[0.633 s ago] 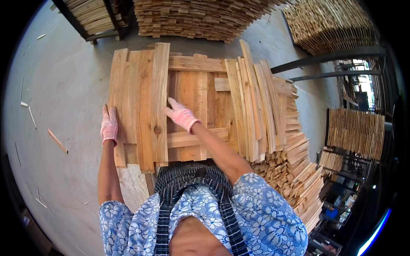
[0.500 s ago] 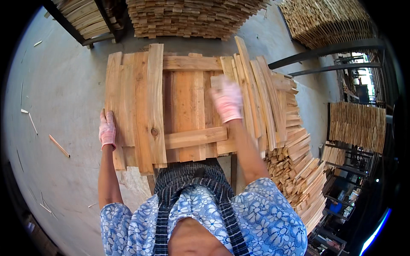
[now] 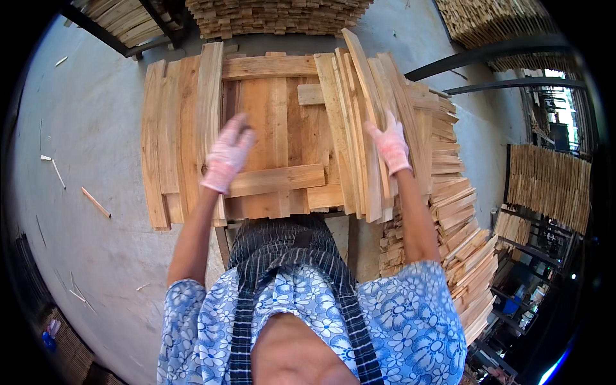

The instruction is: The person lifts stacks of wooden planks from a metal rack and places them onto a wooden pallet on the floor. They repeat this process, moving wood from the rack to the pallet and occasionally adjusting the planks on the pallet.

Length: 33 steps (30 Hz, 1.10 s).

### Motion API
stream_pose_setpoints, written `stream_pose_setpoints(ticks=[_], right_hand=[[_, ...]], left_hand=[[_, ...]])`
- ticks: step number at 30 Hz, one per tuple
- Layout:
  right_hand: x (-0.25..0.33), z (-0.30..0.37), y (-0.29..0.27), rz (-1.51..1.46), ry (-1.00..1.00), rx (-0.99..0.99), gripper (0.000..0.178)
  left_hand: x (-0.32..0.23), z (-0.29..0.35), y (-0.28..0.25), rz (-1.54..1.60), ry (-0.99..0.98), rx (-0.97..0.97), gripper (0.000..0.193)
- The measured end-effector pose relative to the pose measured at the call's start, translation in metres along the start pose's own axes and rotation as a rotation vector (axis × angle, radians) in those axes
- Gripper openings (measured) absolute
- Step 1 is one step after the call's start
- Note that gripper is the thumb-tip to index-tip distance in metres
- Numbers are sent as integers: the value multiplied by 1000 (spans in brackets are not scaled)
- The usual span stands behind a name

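Observation:
Both my hands wear pink-and-white knitted gloves. My left hand [image 3: 229, 154] hangs, slightly blurred, beside the innermost plank [image 3: 209, 96] of the left-hand row, fingers apart and nothing in them. Over the loose planks [image 3: 338, 122] heaped on the right side, my right hand [image 3: 388, 142] is open, thumb and fingers spread; whether it touches the wood I cannot tell. Between the two groups lies a panel of side-by-side boards [image 3: 256, 122]. Crosswise on it are an upper slat [image 3: 269, 67], a lower slat [image 3: 276, 180] and a short piece [image 3: 311, 94] tucked against the right planks.
A large heap of short wooden slats [image 3: 459, 212] adjoins the work surface on the right. Stacked wood [image 3: 276, 16] stands beyond the far edge, with a black metal frame [image 3: 494, 58] at the far right. Wood scraps [image 3: 96, 202] lie on the concrete floor at left.
My left hand has left the outer left edge and moved inward. My right hand has moved right, from the short crosspiece onto the loose planks. The view has shifted slightly.

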State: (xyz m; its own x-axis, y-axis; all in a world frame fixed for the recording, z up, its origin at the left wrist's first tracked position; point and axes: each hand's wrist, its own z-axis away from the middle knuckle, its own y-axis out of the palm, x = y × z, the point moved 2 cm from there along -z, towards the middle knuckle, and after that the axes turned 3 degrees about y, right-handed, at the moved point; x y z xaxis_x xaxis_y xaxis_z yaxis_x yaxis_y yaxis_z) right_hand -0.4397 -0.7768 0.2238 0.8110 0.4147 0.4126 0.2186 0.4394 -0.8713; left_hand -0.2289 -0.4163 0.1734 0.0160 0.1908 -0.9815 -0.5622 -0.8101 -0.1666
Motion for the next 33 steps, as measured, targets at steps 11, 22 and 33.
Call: stream_pose_setpoints(ticks=[11,22,33], right_hand=[[-6,53,32,276,101,128,106],[9,75,66,564,-138,-117,105],[26,60,60,284,27,-1,105]], left_hand=[[-6,-26,253,420,-604,243,91],[-122,-18,124,-780,-384,120,70],[-27,-20,65,-1469,-238,44,65]])
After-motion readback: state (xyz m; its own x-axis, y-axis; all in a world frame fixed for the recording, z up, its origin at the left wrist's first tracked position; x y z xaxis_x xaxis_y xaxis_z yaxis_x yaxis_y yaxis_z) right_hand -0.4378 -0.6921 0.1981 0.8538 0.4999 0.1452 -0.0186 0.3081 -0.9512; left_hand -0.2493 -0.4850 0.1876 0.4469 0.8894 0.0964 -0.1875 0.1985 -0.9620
